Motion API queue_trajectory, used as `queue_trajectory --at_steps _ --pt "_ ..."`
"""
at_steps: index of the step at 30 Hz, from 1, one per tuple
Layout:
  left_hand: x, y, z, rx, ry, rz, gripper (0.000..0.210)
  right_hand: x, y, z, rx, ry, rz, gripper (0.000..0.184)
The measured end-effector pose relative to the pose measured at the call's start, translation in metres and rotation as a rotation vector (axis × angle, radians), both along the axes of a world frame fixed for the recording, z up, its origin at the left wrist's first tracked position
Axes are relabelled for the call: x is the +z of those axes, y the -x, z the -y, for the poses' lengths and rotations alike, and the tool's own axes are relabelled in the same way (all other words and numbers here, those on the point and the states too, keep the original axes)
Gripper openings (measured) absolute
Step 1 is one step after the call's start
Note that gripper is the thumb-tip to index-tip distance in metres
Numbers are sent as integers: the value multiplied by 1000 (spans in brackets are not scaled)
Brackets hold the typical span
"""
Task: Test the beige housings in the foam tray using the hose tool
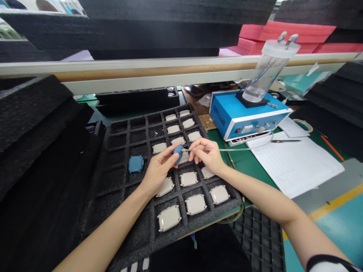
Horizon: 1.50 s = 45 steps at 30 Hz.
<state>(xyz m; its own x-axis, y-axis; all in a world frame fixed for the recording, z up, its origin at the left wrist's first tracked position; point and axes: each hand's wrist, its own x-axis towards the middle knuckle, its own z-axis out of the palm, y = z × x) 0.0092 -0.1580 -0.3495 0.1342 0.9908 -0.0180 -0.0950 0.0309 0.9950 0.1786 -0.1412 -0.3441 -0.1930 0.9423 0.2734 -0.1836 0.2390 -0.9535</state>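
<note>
Between the thumb and fingers of my left hand (159,166) is a blue watch case (178,153), tilted on edge above the foam tray (137,136). My right hand (208,154) pinches a slim pen-like nozzle at the end of a thin clear tube (244,149). Its tip points at the blue case, touching or very close; I cannot tell which. Another blue watch case (136,164) lies in a compartment left of my left hand. Several beige watch cases (188,179) fill compartments around and below both hands.
A blue dispenser box (249,115) carries a clear cylinder (265,71) at the back right. Papers (300,162) with a pen (286,141) lie right of my right hand. Black foam stacks (36,151) rise at the left. A shelf edge (159,73) crosses behind the tray.
</note>
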Motion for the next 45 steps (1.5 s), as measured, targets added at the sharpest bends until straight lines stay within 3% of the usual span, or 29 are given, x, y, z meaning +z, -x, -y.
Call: queue_trajectory --at_steps 31,33,37,39,42,45 --pt "1 0 0 2 6 -19 43 0 -1 2 11 2 33 5" --pt "0 -1 0 10 6 -20 44 0 -1 2 -45 -46 -1 5" --pt "-1 -1 -1 28 50 55 46 -2 -3 0 -385 -159 -232 8" --pt "-1 -1 -2 25 101 144 44 -4 -2 -5 -338 -45 -238 13" --pt "1 -1 -3 35 132 199 43 -7 0 -12 -135 176 -141 27" --pt "4 -3 -1 69 101 154 42 -9 0 -16 -101 230 -132 33"
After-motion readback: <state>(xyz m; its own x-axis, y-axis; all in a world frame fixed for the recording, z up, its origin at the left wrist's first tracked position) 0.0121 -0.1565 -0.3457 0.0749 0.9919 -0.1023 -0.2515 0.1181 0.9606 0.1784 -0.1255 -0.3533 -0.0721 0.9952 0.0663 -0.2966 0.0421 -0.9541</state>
